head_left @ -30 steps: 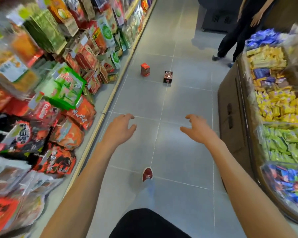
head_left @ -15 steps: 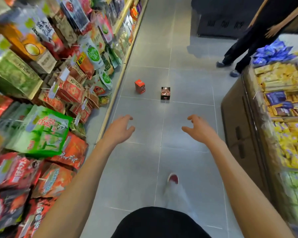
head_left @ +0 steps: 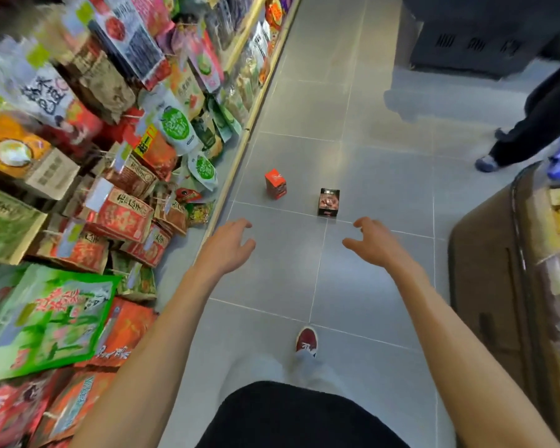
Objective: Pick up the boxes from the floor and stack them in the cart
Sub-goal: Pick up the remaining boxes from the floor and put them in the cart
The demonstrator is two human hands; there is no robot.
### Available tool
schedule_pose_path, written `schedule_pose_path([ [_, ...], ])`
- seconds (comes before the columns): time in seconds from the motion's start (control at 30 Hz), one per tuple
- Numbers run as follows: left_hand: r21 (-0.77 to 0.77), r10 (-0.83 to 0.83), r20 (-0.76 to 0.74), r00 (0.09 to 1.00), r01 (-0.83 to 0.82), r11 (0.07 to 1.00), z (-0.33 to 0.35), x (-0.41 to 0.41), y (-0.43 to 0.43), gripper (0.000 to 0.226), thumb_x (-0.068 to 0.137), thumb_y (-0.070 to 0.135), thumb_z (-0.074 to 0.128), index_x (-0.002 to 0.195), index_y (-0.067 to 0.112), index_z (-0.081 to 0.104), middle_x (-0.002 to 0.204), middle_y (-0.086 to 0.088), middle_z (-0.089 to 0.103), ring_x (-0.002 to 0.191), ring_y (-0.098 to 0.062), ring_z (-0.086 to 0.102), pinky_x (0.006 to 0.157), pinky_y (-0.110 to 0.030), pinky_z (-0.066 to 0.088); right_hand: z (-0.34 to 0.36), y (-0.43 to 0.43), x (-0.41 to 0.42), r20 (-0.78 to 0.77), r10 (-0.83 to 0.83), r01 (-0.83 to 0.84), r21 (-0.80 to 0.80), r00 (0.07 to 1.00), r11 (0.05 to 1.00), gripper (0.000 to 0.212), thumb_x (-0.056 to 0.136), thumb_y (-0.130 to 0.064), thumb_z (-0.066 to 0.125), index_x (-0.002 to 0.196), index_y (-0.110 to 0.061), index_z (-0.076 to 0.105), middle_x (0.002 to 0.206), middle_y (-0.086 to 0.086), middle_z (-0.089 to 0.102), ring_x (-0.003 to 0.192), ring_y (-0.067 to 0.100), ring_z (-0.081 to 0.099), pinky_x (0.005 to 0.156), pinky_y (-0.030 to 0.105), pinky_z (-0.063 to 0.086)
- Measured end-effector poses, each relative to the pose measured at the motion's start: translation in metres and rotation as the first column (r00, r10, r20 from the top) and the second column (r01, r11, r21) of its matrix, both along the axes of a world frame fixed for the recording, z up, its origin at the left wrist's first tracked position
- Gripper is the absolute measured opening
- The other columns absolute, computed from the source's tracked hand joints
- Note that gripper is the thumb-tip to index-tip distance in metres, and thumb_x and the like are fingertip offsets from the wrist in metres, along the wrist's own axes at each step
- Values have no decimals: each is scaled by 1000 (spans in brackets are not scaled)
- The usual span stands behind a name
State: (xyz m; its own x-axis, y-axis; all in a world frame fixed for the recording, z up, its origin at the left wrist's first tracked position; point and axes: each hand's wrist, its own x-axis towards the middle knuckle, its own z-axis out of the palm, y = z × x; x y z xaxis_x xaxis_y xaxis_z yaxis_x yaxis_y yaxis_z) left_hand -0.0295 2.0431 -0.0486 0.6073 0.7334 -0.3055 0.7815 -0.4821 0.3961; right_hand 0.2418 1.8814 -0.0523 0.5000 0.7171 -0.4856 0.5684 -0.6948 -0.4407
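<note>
Far left, a shelf [head_left: 78,189] packed with snack bags runs along the aisle, its pouches leaning out toward the walkway. Next, my left grip [head_left: 228,242] reaches forward over the grey tiled floor [head_left: 369,156], released, fingers spread and loosely bent, holding nothing. I judge it is held out ready for the red box [head_left: 275,183], which stands upright on the floor ahead of it, near the foot of the shelf. Below, at centre, one red shoe [head_left: 306,339] is planted on the tiles and points at the boxes, which reads as a step toward them. Right of the red box and apart from it, a dark box [head_left: 329,202] also stands upright, on a tile seam. My right grip [head_left: 374,244] hovers just short of it, likewise released and empty, thumb and fingers apart as if shaped for the box's width. Neither box is touched, so I take the pickup as not yet begun. Further right, a brown display stand [head_left: 485,270] with bins of wrapped sweets narrows the aisle. At the upper right, a bystander's legs [head_left: 530,124] in dark trousers stand well apart from the boxes. No cart shows in this view, so I cannot tell where the stacking will happen.
</note>
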Motion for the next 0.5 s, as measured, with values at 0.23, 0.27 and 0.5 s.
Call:
schedule_pose_path([
  [0.23, -62, 48, -17, 999, -49, 997, -13, 57, 86, 45, 95, 30, 57, 137, 13, 52, 134, -14, 58, 126, -30, 53, 103, -43, 44, -17, 96, 56, -22, 15, -16, -65, 1000, 998, 63, 92, -40, 64, 145, -12, 43, 143, 16, 46, 130, 35, 48, 106, 49, 43],
  [0.27, -72, 53, -21, 998, -55, 996, -16, 66, 99, 45, 96, 29, 57, 137, 13, 52, 134, -14, 57, 126, -30, 53, 103, -42, 43, -20, 108, 64, -27, 10, -12, -70, 1000, 997, 63, 92, -40, 64, 144, -12, 43, 143, 16, 46, 130, 35, 48, 106, 49, 43],
  [0.5, -181, 58, -41, 997, -64, 981, -49, 136, 199, 46, 95, 31, 57, 138, 16, 52, 138, -13, 56, 127, -29, 53, 104, -43, 43, -44, 194, 117, -59, -79, 72, -114, 995, 991, 63, 92, -38, 65, 145, -12, 43, 142, 17, 47, 130, 35, 48, 106, 47, 43],
])
